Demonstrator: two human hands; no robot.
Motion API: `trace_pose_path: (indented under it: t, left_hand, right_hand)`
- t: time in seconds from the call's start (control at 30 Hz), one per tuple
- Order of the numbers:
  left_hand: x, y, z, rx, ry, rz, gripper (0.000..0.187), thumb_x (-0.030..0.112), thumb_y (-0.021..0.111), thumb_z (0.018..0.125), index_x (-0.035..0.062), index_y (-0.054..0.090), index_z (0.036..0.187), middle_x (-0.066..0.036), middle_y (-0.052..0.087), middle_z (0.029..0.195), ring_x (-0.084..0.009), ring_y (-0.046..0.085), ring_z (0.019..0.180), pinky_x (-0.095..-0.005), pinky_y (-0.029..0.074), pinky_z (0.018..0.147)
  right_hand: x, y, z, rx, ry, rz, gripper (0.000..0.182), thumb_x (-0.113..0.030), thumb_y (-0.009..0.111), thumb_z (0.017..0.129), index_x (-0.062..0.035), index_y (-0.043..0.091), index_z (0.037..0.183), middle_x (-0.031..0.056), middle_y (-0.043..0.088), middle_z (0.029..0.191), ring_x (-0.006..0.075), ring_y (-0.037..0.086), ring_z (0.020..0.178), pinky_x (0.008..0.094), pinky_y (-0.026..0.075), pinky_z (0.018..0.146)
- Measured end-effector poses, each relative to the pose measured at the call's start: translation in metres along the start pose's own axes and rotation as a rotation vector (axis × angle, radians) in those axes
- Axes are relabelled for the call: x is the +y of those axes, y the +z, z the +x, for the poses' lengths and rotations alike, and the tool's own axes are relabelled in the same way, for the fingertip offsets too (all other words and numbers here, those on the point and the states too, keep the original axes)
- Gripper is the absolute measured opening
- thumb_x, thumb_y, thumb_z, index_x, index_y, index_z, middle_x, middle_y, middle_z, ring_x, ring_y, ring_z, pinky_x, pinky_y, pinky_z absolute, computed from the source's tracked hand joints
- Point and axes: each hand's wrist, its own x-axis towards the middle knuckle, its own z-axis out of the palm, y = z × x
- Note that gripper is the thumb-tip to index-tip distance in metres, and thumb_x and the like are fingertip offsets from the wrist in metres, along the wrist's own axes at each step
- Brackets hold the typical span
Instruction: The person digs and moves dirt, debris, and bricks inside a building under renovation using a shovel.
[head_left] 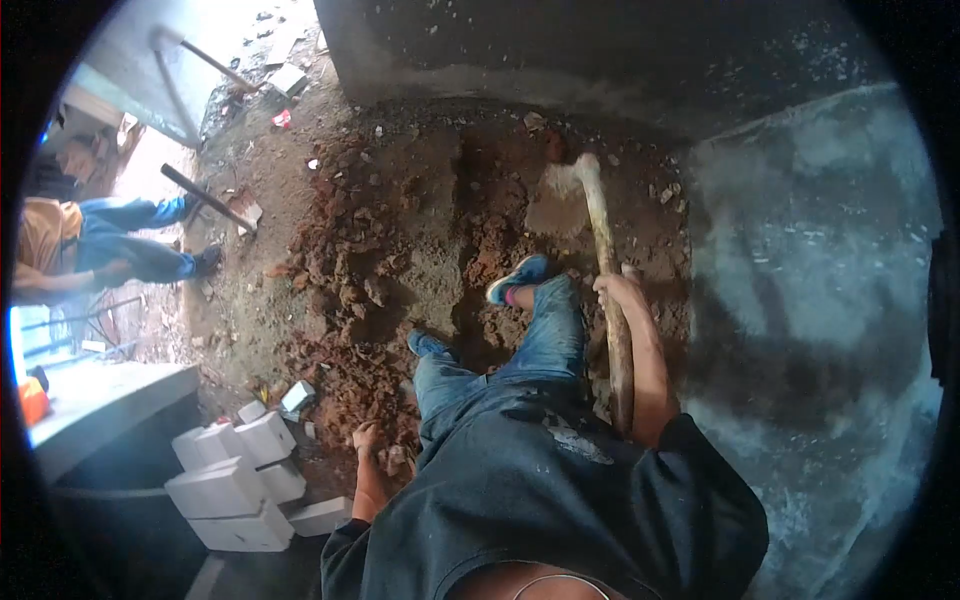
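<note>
At three o'clock, the right hand (622,290) wraps around the hoe (619,358), its blade at one. The left hand's (367,436) fingers, at seven, I cannot tell. Soil-breaking (345,270) seems in hand; next stroke probably needs both hands.

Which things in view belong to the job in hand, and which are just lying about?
Seemingly in the job:
Hoe, gripped in the right hand
Loose soil, beside the feet

Seemingly just lying about:
White blocks, piled on the left
Red scrap, beyond the soil
Handle near the other person, apparently unheld
</note>
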Motion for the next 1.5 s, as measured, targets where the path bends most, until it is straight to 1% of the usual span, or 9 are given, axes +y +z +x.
trace_pose_path:
  t: [0.13, 0.37, 0.7, 0.73, 0.97, 1.17, 1.37, 1.47, 1.5]
  left_hand:
    - [-0.003, 0.061, -0.061, 0.249, -0.379, -0.031, 0.019, 0.003, 0.05, 0.081, 0.0001, 0.066, 0.089, -0.015, 0.065, 0.089, -0.0221, 0.065, 0.074, -0.0362, 0.052, 0.06]
    - [0.009, 0.192, 0.03, 0.357, 0.258, 0.542, 0.029, 0.031, 0.06, 0.07, 0.0103, 0.069, 0.088, -0.015, 0.066, 0.087, -0.0273, 0.064, 0.082, -0.0345, 0.048, 0.074]
    - [0.241, 0.693, -0.049, -0.319, 0.258, 0.274, 0.066, 0.033, 0.071, 0.066, 0.0023, 0.049, 0.12, -0.02, 0.063, 0.099, -0.0305, 0.056, 0.103, -0.0376, 0.042, 0.088]
    - [0.212, 0.722, -0.039, 0.096, 0.19, 0.447, 0.055, 0.032, 0.069, 0.067, 0.0039, 0.052, 0.112, -0.023, 0.062, 0.092, -0.0371, 0.059, 0.091, -0.0419, 0.045, 0.08]
    - [0.185, 0.677, 0.016, -0.019, 0.578, 0.475, 0.043, 0.018, 0.066, 0.066, 0.0051, 0.051, 0.104, -0.023, 0.06, 0.077, -0.0404, 0.06, 0.071, -0.0439, 0.049, 0.059]
    - [0.402, 0.727, 0.104, -0.056, 1.359, 0.337, 0.033, 0.017, 0.067, 0.067, 0.0039, 0.057, 0.095, -0.011, 0.059, 0.072, -0.0261, 0.058, 0.063, -0.0394, 0.047, 0.057]
    - [0.454, 0.742, 0.229, -0.046, 1.253, 0.43, 0.036, 0.015, 0.063, 0.056, 0.0132, 0.061, 0.092, -0.014, 0.061, 0.073, -0.0334, 0.06, 0.068, -0.0426, 0.049, 0.062]
    - [0.28, 0.671, 0.342, -0.079, 1.013, 0.395, 0.032, 0.018, 0.062, 0.063, 0.01, 0.063, 0.093, -0.014, 0.062, 0.073, -0.0314, 0.061, 0.061, -0.0399, 0.05, 0.058]
    - [0.188, 0.64, 0.357, -0.159, 0.447, 0.681, 0.038, 0.019, 0.06, 0.069, 0.0073, 0.061, 0.105, -0.012, 0.065, 0.075, -0.0253, 0.062, 0.06, -0.0374, 0.051, 0.057]
  right_hand:
    - [-0.048, -0.011, 0.018, 0.055, -0.089, -0.04, 0.07, -0.004, 0.062, 0.06, 0.0068, 0.032, 0.123, 0.0092, 0.054, 0.066, 0.0175, 0.053, 0.048, 0.0311, 0.045, 0.042]
    - [-0.089, -0.03, 0.135, -0.115, -0.188, -0.052, 0.091, -0.001, 0.064, 0.058, 0.0101, 0.013, 0.133, 0.0121, 0.056, 0.07, 0.0197, 0.055, 0.05, 0.0326, 0.045, 0.042]
    - [-0.037, 0.065, 0.394, -0.229, -0.093, -0.067, 0.074, -0.008, 0.066, 0.065, 0.0102, 0.03, 0.127, 0.0159, 0.058, 0.08, 0.021, 0.058, 0.057, 0.0345, 0.047, 0.052]
    - [-0.025, 0.072, 0.406, -0.232, -0.061, -0.08, 0.071, -0.01, 0.066, 0.066, 0.0099, 0.032, 0.126, 0.0159, 0.058, 0.081, 0.0216, 0.059, 0.059, 0.0353, 0.047, 0.054]
    - [-0.054, 0.047, 0.365, -0.199, -0.208, 0.35, 0.053, -0.003, 0.065, 0.063, 0.0026, 0.038, 0.109, 0.0106, 0.056, 0.076, 0.0182, 0.056, 0.06, 0.0324, 0.051, 0.055]
    - [-0.226, -0.022, 0.334, 0.081, -0.894, 0.755, 0.029, -0.006, 0.067, 0.074, -0.0017, 0.043, 0.09, 0.0104, 0.057, 0.063, 0.0207, 0.056, 0.052, 0.0349, 0.051, 0.055]
    - [-0.224, 0.036, 0.433, 0.245, -1.059, 0.915, 0.017, -0.001, 0.067, 0.071, 0.0045, 0.051, 0.071, 0.0155, 0.054, 0.063, 0.0238, 0.055, 0.053, 0.0377, 0.05, 0.052]
    - [-0.064, 0.193, 0.511, 0.163, -0.679, 0.592, 0.011, -0.009, 0.053, 0.082, 0.0019, 0.053, 0.087, 0.0081, 0.053, 0.065, 0.0149, 0.054, 0.057, 0.0281, 0.047, 0.058]
    - [-0.007, 0.257, 0.49, 0.105, -0.466, 0.363, 0.013, -0.007, 0.053, 0.081, 0.0014, 0.052, 0.091, 0.0068, 0.05, 0.066, 0.0138, 0.052, 0.063, 0.0288, 0.047, 0.06]
